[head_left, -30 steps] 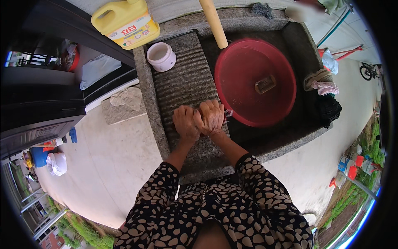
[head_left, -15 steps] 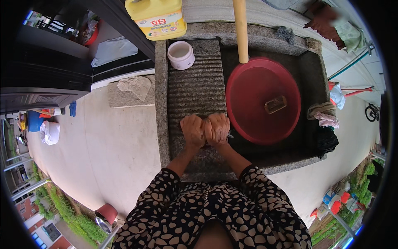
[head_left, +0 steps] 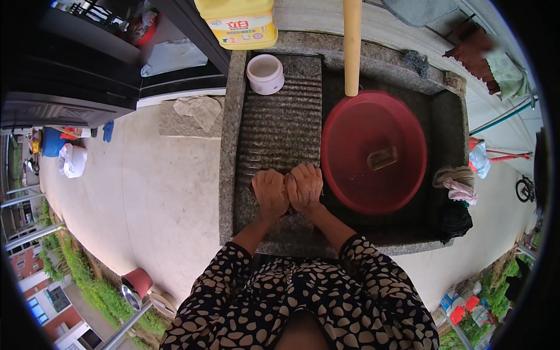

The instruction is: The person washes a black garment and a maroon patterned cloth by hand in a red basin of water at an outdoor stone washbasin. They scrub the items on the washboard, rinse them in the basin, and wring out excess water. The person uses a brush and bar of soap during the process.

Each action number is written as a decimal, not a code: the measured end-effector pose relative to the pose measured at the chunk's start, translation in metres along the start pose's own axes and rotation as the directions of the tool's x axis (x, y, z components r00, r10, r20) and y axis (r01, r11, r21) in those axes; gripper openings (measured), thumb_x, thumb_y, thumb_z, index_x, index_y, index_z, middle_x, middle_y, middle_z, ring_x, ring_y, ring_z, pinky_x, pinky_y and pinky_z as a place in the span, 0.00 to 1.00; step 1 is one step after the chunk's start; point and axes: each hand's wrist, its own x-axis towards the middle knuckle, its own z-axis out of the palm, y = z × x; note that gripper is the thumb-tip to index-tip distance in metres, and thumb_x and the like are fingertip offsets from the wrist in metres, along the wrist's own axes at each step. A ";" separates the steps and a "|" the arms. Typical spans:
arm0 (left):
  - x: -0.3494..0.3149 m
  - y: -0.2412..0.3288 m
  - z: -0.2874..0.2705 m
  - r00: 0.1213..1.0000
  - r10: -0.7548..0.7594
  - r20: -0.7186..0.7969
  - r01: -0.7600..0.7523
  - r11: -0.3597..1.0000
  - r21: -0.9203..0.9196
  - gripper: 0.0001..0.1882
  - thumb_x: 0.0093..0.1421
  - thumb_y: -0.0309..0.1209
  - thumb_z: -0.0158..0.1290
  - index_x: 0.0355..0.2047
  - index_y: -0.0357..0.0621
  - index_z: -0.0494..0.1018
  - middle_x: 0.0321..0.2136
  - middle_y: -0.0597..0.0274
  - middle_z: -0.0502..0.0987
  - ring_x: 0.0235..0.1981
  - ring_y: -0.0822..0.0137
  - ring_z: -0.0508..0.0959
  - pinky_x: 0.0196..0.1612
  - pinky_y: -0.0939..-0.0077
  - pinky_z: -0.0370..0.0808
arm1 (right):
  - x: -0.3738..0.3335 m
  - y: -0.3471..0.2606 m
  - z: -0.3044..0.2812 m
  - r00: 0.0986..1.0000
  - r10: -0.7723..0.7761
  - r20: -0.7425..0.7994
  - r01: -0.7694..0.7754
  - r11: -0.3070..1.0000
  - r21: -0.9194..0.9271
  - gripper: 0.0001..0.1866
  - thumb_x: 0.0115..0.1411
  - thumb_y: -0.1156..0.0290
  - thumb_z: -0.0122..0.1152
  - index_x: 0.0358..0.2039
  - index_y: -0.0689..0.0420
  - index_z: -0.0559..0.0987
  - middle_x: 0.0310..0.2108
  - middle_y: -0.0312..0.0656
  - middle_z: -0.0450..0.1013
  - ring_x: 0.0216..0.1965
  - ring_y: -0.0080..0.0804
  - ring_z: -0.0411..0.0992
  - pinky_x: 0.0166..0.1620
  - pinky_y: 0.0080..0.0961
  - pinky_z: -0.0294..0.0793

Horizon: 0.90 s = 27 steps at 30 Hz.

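Observation:
Side by side, my left hand (head_left: 270, 192) and my right hand (head_left: 304, 186) press down on the lower part of a ridged stone washboard (head_left: 280, 125). Both have their fingers curled downward and closed. Whatever lies beneath them is almost wholly hidden; only a dark scrap shows at the edge of the left hand. Just right of my right hand stands a round red basin (head_left: 350, 186), seemingly with water in it. A brown rectangular block (head_left: 382, 158) is inside the basin.
The stone sink (head_left: 231, 146) surrounds washboard and basin. A white tub (head_left: 265, 74) stands at the washboard's far end, beside a yellow jug (head_left: 245, 26). A wooden pole (head_left: 352, 52) reaches down to the basin's rim. Wet cloths (head_left: 458, 192) hang over the right edge.
Both hands have slid slightly toward me along the washboard, still pressed down and closed. The brown block has drifted a little left in the basin. The whole view has shifted slightly.

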 end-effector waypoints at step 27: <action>0.053 -0.029 -0.038 0.866 0.311 0.392 -0.359 0.932 0.053 0.28 0.53 0.50 0.58 0.50 0.50 0.70 0.46 0.56 0.69 0.53 0.55 0.66 0.52 0.60 0.64 | 0.085 0.061 0.018 0.585 0.739 0.335 -0.811 0.515 0.279 0.18 0.61 0.55 0.49 0.41 0.56 0.74 0.40 0.45 0.72 0.46 0.38 0.70 0.53 0.34 0.64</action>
